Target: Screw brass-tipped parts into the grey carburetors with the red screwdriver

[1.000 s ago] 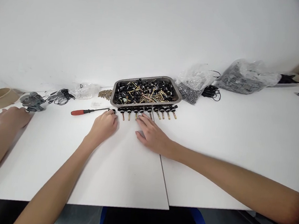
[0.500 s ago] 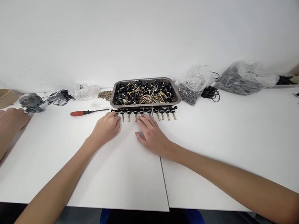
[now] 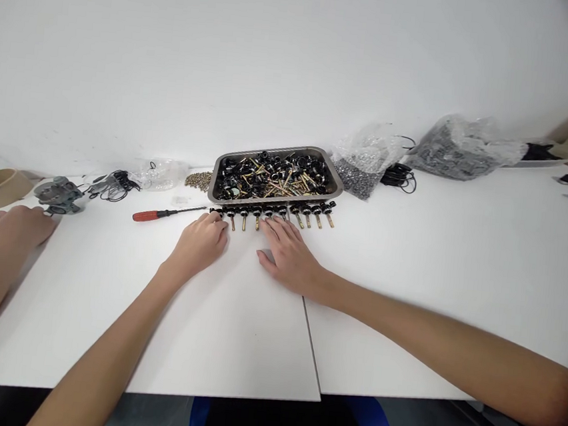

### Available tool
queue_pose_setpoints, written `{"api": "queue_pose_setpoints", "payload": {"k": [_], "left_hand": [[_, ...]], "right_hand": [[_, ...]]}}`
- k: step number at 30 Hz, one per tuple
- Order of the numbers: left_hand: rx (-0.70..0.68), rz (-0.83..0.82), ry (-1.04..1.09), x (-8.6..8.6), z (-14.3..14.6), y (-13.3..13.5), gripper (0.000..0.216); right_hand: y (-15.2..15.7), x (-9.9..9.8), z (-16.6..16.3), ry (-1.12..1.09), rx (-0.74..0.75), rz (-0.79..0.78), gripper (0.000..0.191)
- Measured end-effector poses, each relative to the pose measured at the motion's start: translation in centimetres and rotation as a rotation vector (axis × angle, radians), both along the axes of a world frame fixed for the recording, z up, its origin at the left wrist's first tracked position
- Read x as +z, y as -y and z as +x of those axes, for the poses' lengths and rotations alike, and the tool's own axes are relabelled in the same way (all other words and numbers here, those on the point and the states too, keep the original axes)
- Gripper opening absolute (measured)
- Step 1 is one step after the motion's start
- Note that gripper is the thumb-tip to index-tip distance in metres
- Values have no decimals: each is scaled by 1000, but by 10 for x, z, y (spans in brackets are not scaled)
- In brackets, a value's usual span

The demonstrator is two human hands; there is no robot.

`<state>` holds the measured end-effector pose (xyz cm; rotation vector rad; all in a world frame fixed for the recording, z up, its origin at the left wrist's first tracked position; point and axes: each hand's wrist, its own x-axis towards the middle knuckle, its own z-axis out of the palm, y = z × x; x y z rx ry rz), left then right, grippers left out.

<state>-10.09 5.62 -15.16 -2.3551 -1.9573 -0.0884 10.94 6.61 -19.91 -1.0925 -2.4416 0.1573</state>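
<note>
A row of black-headed parts with brass-coloured stems (image 3: 319, 216) lies along the near side of a metal tray (image 3: 337, 190). At the row's left end is my left hand (image 3: 200, 240), its fingers curled down by the leftmost black head; whatever they grip is hidden beneath them. My right hand (image 3: 291, 254) lies low over the middle of the row. Its fingers are stretched out, the tips at the parts and the thumb apart on the table. More of the same parts (image 3: 277, 175) are heaped in the tray. A red-handled screwdriver (image 3: 147, 215) lies left of my left hand.
Another person's hand (image 3: 19, 226) rests at the left, near a grey metal piece (image 3: 59, 194) and a tan bowl (image 3: 2, 192). Small brass pieces (image 3: 198, 180) lie beside the tray. Plastic bags of small parts (image 3: 363, 170) stand against the wall. A seam (image 3: 310, 339) divides the tabletop.
</note>
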Motion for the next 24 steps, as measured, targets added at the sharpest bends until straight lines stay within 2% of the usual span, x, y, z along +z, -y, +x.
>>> {"api": "queue_pose_setpoints", "payload": {"k": [24], "left_hand": [[-1,-3,-3,-1,-1,0,34]], "right_hand": [[0,-2,0,24,-28,31,51]]}}
